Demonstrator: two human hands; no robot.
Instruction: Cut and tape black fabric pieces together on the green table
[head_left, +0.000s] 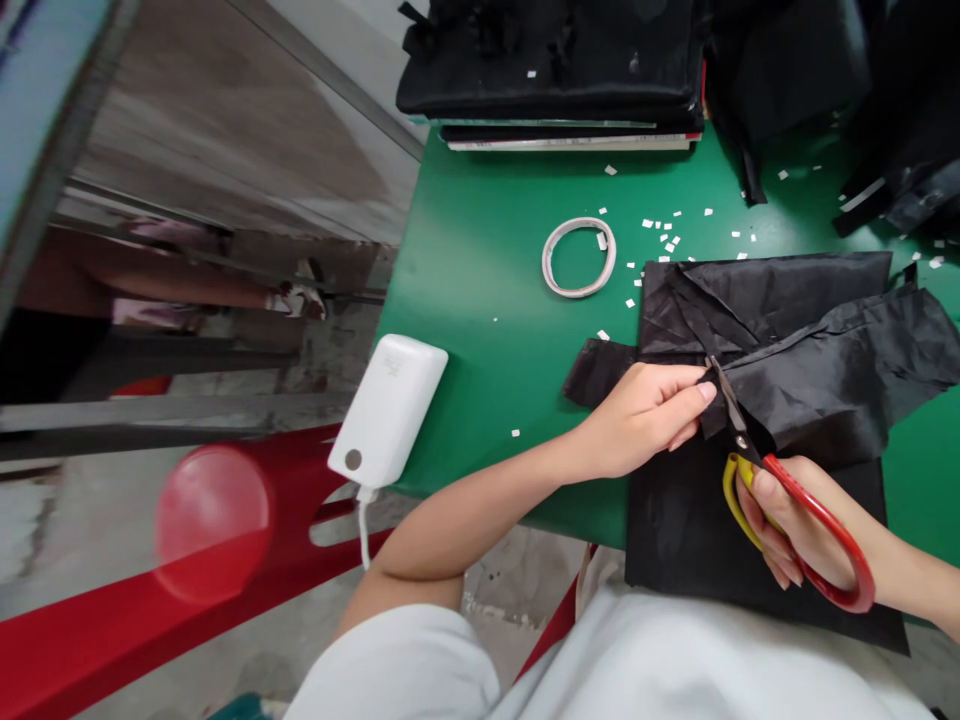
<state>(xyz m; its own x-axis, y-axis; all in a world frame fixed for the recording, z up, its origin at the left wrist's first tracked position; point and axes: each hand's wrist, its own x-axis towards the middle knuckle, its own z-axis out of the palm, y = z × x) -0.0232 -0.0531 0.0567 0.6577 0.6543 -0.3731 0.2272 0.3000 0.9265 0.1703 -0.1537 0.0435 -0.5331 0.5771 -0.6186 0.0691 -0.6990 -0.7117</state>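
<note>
Left hand (637, 425): your thumb and fingers are pinched together on an edge of black fabric (832, 370). Right hand (814, 515): your fingers are curled round the scissors (742, 441) by the red and yellow handles. Blades sit right at your left fingertips, against the fabric; can't tell how far apart they are. Rest of the fabric spreads right of your left fingers, crumpled, over a flat black piece (682, 540) that hangs past the near edge of the green table (480, 260). White scraps (647, 223) lie scattered beyond your fingers. White ring (548, 265) is beyond and left of them, power bank (394, 410) farther left, black stack (547, 70) farthest out.
</note>
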